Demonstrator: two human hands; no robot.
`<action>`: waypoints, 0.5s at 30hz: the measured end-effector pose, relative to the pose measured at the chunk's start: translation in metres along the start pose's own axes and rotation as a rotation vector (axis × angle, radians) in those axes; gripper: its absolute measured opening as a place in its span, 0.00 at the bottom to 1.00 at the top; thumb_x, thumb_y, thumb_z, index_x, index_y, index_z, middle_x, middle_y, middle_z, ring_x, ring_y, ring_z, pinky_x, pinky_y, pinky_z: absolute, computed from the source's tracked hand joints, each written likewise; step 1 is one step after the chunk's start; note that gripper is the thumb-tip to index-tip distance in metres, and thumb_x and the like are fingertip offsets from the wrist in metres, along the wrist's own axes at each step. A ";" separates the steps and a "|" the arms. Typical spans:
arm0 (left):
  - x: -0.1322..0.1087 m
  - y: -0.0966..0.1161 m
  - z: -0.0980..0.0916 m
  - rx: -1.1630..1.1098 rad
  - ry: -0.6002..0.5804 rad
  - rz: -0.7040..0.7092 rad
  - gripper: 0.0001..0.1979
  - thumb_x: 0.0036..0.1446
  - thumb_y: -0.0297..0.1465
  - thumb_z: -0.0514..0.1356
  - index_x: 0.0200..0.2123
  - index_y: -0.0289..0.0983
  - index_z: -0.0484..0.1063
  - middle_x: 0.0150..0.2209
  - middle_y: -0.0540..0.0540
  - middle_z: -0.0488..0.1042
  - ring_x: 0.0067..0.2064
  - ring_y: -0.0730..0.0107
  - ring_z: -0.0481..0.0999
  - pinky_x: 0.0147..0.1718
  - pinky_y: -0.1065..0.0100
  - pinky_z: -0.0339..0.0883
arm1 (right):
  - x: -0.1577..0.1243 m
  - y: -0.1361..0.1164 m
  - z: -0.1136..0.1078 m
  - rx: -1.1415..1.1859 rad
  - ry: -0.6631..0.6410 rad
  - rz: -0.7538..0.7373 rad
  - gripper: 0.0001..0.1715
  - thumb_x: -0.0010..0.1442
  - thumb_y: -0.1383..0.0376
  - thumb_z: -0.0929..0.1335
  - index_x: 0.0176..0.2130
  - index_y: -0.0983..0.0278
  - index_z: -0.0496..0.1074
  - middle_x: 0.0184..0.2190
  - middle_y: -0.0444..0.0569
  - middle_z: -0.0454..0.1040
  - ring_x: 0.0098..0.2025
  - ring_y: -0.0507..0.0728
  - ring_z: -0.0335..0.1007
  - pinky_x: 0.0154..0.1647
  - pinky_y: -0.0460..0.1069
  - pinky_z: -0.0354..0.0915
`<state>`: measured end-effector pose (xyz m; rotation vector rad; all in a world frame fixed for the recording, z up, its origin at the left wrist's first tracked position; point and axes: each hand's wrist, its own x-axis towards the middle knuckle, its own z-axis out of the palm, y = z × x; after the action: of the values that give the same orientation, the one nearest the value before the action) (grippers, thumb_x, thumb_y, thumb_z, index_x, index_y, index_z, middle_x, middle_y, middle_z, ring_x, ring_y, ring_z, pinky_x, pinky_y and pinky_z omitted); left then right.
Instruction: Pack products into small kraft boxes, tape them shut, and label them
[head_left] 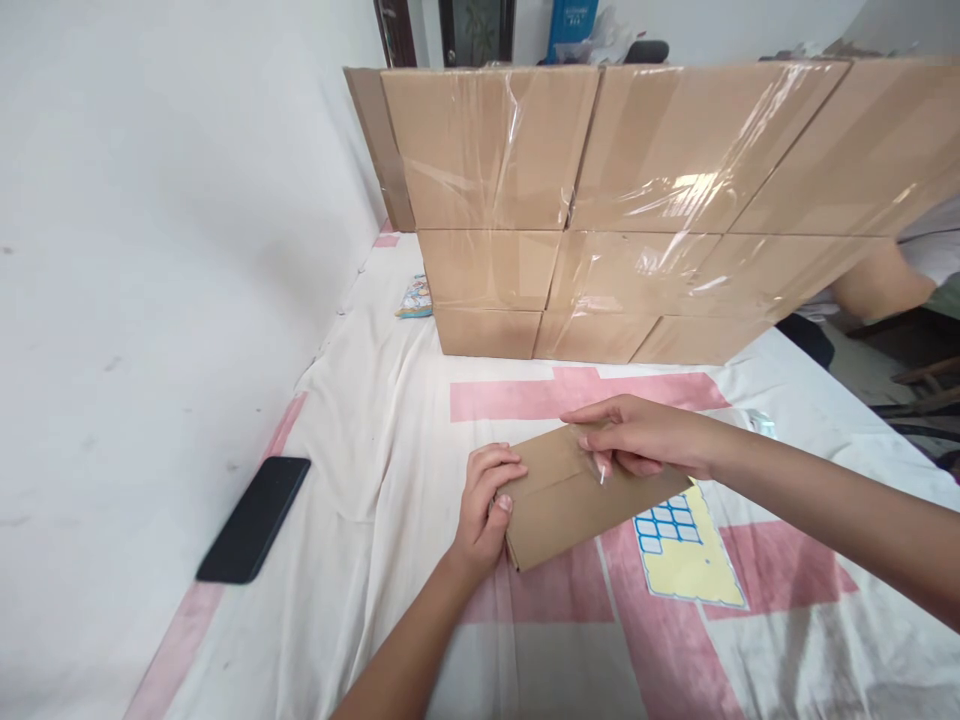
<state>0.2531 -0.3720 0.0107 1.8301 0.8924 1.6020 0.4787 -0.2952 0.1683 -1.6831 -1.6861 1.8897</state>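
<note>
A flat brown cardboard box lies tilted across the cloth in front of me. Wrapped around its left end, my left hand grips it with the thumb near the front edge and the fingers on top. Over the right half of the box, my right hand is closed in a pinch on a strip of clear tape, with the index finger stretched along the box's far edge. Partly beneath the box's right end is a yellow sheet with a blue grid.
Brown boxes bound with shiny tape form a wall across the back. On the left, a black phone lies beside the white wall. A small printed packet sits by the stack's left corner. Another person's limb shows at far right.
</note>
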 end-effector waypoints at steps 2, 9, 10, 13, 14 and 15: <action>0.000 0.000 0.000 0.011 0.007 0.003 0.17 0.70 0.35 0.48 0.54 0.43 0.71 0.53 0.41 0.70 0.58 0.56 0.67 0.61 0.45 0.60 | 0.003 0.001 0.000 -0.011 0.009 0.004 0.36 0.63 0.62 0.68 0.67 0.67 0.63 0.25 0.48 0.80 0.13 0.45 0.51 0.14 0.43 0.47; 0.000 0.000 0.001 0.031 0.012 0.012 0.16 0.70 0.34 0.48 0.54 0.43 0.72 0.53 0.41 0.70 0.58 0.57 0.67 0.61 0.45 0.60 | 0.010 -0.014 0.007 -0.183 0.041 0.078 0.18 0.68 0.60 0.63 0.49 0.70 0.74 0.22 0.50 0.79 0.10 0.46 0.51 0.12 0.43 0.48; 0.000 -0.001 0.001 0.031 0.011 0.013 0.16 0.70 0.34 0.48 0.54 0.42 0.72 0.53 0.41 0.70 0.58 0.57 0.67 0.62 0.46 0.60 | 0.011 -0.017 0.008 -0.222 0.043 0.092 0.17 0.68 0.61 0.63 0.46 0.70 0.75 0.22 0.51 0.79 0.10 0.46 0.51 0.12 0.43 0.49; -0.001 -0.002 0.001 0.030 0.009 0.015 0.16 0.70 0.33 0.48 0.54 0.42 0.71 0.53 0.41 0.69 0.58 0.57 0.67 0.62 0.46 0.60 | 0.014 -0.023 0.008 -0.296 0.053 0.141 0.14 0.66 0.65 0.63 0.47 0.69 0.73 0.21 0.50 0.79 0.10 0.47 0.54 0.13 0.43 0.50; -0.001 -0.002 0.001 0.030 0.007 0.016 0.17 0.70 0.33 0.48 0.54 0.42 0.71 0.53 0.41 0.69 0.58 0.57 0.67 0.62 0.46 0.60 | 0.016 -0.023 0.007 -0.302 0.053 0.157 0.14 0.66 0.67 0.63 0.48 0.69 0.73 0.21 0.49 0.79 0.11 0.47 0.54 0.13 0.43 0.51; -0.001 -0.002 0.001 0.031 0.006 0.016 0.17 0.70 0.33 0.48 0.54 0.42 0.71 0.53 0.41 0.69 0.58 0.57 0.67 0.62 0.46 0.60 | 0.017 -0.023 0.006 -0.301 0.049 0.169 0.15 0.65 0.67 0.63 0.49 0.69 0.72 0.21 0.49 0.79 0.11 0.47 0.55 0.13 0.43 0.51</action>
<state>0.2536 -0.3715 0.0085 1.8593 0.9121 1.6127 0.4548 -0.2789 0.1736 -2.0221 -1.9453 1.7096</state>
